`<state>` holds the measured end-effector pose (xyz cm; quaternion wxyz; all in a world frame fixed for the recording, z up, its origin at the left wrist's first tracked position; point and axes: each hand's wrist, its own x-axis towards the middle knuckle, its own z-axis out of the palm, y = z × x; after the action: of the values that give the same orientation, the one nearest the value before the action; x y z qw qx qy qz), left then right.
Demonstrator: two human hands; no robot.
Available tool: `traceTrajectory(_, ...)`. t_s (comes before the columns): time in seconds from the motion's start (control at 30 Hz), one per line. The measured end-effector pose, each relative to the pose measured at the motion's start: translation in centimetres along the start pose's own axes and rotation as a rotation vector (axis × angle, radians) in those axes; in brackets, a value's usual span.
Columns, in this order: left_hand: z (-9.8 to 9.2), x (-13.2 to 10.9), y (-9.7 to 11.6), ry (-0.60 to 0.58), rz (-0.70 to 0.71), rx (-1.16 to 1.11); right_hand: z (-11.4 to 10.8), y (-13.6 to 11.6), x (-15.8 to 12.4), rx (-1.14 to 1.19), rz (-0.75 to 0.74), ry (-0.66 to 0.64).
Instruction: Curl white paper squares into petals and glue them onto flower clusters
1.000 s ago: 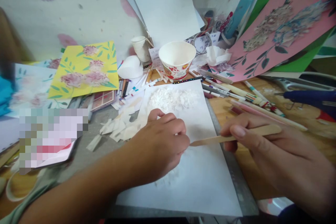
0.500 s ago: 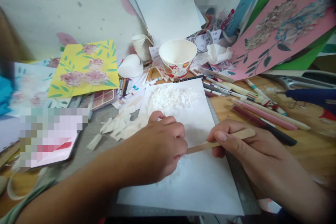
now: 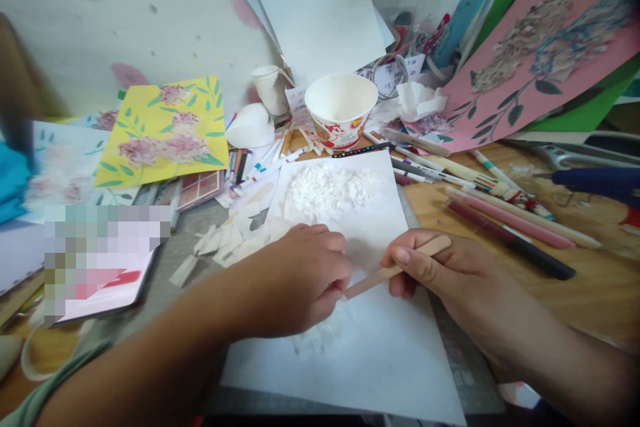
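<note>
Over a white sheet (image 3: 395,367) on a gray mat (image 3: 470,373), the right hand (image 3: 445,280) pinched a flat wooden stick (image 3: 374,281), slanting down, its narrow end at or just beside the left hand (image 3: 315,280). That hand's fingers were curled in; whether they gripped anything could not be told. Paper scraps (image 3: 235,240) lay left of the sheet, a textured white patch (image 3: 330,190) covered its far part, and a paper bowl (image 3: 341,130) stood beyond.

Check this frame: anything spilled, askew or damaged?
Nothing looks spilled or damaged. Oddest is the screen at left: pixelated blocks hide much of it. Loose paper scraps beside the white sheet look untidy.
</note>
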<state>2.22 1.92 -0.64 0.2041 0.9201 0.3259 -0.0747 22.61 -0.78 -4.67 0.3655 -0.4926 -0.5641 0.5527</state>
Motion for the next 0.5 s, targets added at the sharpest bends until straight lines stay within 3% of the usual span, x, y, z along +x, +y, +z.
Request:
traceTrajectory(0.2,-0.7,-0.3,-0.4,-0.027,0.014,-0.078,0.0,-0.3,0.2,0.021,0.044,-0.022)
traceTrajectory(0.37,-0.6,-0.3,-0.6,-0.002,-0.005,-0.118,-0.6,0.4,-0.1,0.281,0.103,0.071)
traceTrajectory(0.5,-0.4,-0.2,-0.5,0.017,-0.004,-0.114,-0.9,0.7,-0.4,0.278,0.126,0.012)
